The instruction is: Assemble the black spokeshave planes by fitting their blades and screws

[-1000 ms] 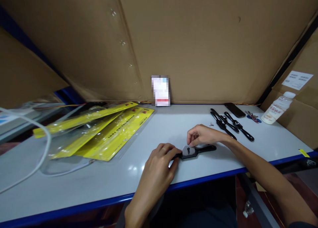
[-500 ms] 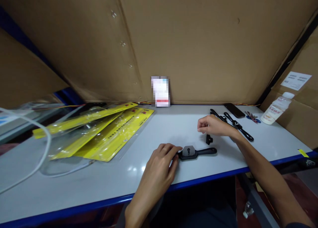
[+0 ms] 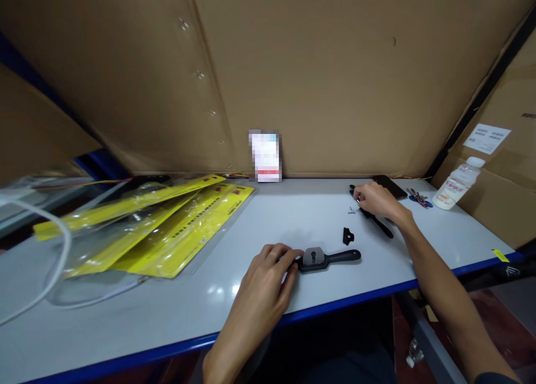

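Note:
A black spokeshave (image 3: 344, 256) with a grey blade on its middle lies near the table's front edge. My left hand (image 3: 268, 272) is closed round its left handle. Behind it lie a small black lever cap (image 3: 348, 236) and a small silvery piece (image 3: 350, 210), perhaps a screw. Farther back on the right, my right hand (image 3: 374, 200) is over another black spokeshave (image 3: 382, 226), whose handle ends show on both sides. The right fingers are bent together at its middle; what they pinch is hidden.
Yellow-carded clear packages (image 3: 180, 233) lie piled on the left beside a white cable (image 3: 69, 244). A phone (image 3: 389, 187), keys (image 3: 419, 198) and a white bottle (image 3: 458, 183) stand or lie at the back right. Cardboard (image 3: 335, 82) walls the back.
My right hand has moved back and right, from above the lever cap to the rear spokeshave. The lever cap and silvery piece are now uncovered. My left hand keeps its hold.

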Available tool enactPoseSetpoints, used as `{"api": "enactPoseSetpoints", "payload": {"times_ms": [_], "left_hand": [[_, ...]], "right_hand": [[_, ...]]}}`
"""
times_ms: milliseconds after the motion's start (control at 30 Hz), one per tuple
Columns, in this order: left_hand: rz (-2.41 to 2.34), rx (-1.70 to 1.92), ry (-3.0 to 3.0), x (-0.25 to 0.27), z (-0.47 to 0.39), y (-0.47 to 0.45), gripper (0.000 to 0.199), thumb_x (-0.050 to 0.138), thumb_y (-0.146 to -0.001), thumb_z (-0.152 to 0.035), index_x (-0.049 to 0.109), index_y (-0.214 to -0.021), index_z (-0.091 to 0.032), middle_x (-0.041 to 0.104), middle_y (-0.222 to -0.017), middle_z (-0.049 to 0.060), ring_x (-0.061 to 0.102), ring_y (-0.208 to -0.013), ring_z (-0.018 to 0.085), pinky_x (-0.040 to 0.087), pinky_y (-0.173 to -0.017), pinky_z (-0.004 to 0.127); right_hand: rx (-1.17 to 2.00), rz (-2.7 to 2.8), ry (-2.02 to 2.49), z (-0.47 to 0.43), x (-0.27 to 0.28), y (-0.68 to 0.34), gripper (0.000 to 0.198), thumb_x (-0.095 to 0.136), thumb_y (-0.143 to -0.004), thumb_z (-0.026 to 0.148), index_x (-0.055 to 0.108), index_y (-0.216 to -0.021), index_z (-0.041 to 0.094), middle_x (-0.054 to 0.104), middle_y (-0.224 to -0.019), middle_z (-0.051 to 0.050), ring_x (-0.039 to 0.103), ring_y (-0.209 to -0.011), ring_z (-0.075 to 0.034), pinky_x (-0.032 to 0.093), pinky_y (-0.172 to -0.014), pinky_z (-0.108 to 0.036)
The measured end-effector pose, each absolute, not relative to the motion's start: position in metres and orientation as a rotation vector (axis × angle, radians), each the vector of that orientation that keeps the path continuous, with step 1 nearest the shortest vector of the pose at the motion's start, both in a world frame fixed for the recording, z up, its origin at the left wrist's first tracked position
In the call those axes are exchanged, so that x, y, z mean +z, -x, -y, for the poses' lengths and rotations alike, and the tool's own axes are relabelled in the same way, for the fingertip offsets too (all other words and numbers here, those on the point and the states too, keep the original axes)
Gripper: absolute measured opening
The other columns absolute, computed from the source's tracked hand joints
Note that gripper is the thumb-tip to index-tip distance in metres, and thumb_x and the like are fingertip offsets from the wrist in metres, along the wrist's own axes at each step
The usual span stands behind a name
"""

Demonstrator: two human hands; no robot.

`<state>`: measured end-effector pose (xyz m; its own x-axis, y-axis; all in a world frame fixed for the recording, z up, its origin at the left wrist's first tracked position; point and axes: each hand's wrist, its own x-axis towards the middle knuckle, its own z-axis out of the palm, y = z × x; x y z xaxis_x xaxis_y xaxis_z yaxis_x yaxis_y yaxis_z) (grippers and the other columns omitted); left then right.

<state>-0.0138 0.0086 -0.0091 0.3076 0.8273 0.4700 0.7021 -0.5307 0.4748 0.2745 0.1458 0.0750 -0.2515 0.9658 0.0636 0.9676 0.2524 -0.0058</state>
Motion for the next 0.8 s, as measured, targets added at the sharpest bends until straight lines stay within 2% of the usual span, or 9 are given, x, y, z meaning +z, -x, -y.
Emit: {"api": "enactPoseSetpoints", "payload": {"times_ms": [167, 400, 567, 800], "left_hand": [[-1.421, 1.026, -2.391, -0.009, -0.008, 0.014, 0.034, 0.041, -0.1, -0.02, 0.067, -0.12, -0.024, 0.066, -0.105, 0.007, 0.058, -0.099, 0.025, 0.05, -0.084, 0.041], [-1.428, 1.03, -2.389, -0.008, -0.008, 0.013, 0.034, 0.042, -0.099, -0.019, 0.068, -0.12, -0.024, 0.066, -0.104, 0.007, 0.058, -0.097, 0.025, 0.051, -0.082, 0.04], [-1.425, 1.005, -2.38, -0.007, -0.007, 0.013, 0.034, 0.041, -0.1, -0.02, 0.067, -0.121, -0.023, 0.066, -0.106, 0.008, 0.058, -0.099, 0.025, 0.051, -0.083, 0.042], [-1.432, 1.019, -2.385, -0.007, -0.008, 0.013, 0.032, 0.043, -0.099, -0.019, 0.068, -0.119, -0.024, 0.067, -0.105, 0.007, 0.058, -0.097, 0.024, 0.052, -0.083, 0.041]], "right_hand": [[0.011, 2.554, 1.829, -0.152, 0.055, -0.267, 0.029, 0.065, -0.084, 0.02, 0.072, -0.112, 0.022, 0.073, -0.108, -0.011, 0.066, -0.093, -0.025, 0.036, -0.067, -0.028], [0.209, 2.589, 1.715, -0.163, 0.041, -0.268, 0.028, 0.058, -0.076, 0.003, 0.075, -0.092, 0.018, 0.073, -0.098, -0.009, 0.063, -0.087, -0.019, 0.039, -0.071, -0.025], [0.212, 2.591, 1.649, -0.164, 0.041, -0.266, 0.024, 0.057, -0.074, 0.003, 0.073, -0.083, 0.017, 0.073, -0.092, -0.008, 0.062, -0.09, -0.02, 0.039, -0.07, -0.025], [0.243, 2.576, 1.689, -0.158, 0.045, -0.262, 0.021, 0.057, -0.074, 0.003, 0.07, -0.08, 0.018, 0.072, -0.086, -0.008, 0.061, -0.08, -0.019, 0.036, -0.065, -0.025]]}}
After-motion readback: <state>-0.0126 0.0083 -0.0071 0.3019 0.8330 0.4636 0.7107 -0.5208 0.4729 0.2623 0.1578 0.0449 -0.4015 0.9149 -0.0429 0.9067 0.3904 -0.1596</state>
